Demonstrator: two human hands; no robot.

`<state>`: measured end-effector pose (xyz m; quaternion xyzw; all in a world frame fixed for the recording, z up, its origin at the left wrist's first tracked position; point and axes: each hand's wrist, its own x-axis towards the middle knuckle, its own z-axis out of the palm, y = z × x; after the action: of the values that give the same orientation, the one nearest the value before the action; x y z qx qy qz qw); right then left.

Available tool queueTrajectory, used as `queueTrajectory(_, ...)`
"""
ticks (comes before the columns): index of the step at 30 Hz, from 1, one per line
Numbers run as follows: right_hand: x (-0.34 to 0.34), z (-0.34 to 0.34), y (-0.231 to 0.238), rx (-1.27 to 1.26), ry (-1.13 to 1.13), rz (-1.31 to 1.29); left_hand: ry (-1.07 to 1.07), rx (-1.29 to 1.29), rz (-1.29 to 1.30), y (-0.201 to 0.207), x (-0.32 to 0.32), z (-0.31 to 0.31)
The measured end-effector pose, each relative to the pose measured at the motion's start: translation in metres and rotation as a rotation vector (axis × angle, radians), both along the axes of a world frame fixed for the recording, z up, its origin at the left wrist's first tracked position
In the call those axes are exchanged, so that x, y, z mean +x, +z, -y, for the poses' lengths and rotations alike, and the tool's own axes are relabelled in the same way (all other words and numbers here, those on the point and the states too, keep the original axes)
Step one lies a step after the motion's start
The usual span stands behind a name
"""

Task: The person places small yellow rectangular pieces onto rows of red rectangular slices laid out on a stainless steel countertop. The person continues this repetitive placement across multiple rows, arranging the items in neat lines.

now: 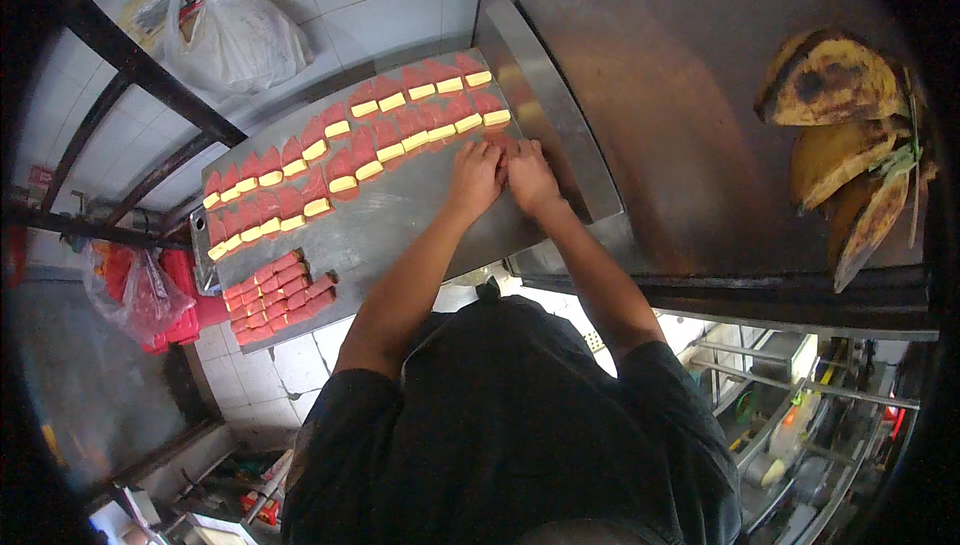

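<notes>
Both hands are together at the right end of a steel table. The curled fingers of my left hand and my right hand press close on a thin red, meat-like slice, mostly covered by them. Whether a yellow piece lies inside it cannot be seen. Just beyond the fingers, two long rows of flat red slices run leftward, each with a pale-yellow block on its near end. Rolled red pieces lie side by side at the table's near left corner.
A raised steel edge borders the table on the right, beside a broad steel counter. Spotted ripe bananas lie there. Plastic bags hang at the far left, near dark metal bars. A metal rack stands lower right.
</notes>
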<state>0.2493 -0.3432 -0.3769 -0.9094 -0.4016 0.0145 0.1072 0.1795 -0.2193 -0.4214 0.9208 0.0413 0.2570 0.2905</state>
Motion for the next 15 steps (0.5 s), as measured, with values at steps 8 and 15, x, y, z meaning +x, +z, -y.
queueTrajectory(8, -0.009, 0.006, 0.013, 0.059, -0.011, -0.224, -0.111, 0.014, -0.026, 0.0, -0.01, -0.007)
queueTrajectory(15, -0.029, 0.055, -0.018, 0.257, 0.269, -0.1, -0.254, -0.042, -0.104, -0.005, -0.045, -0.006)
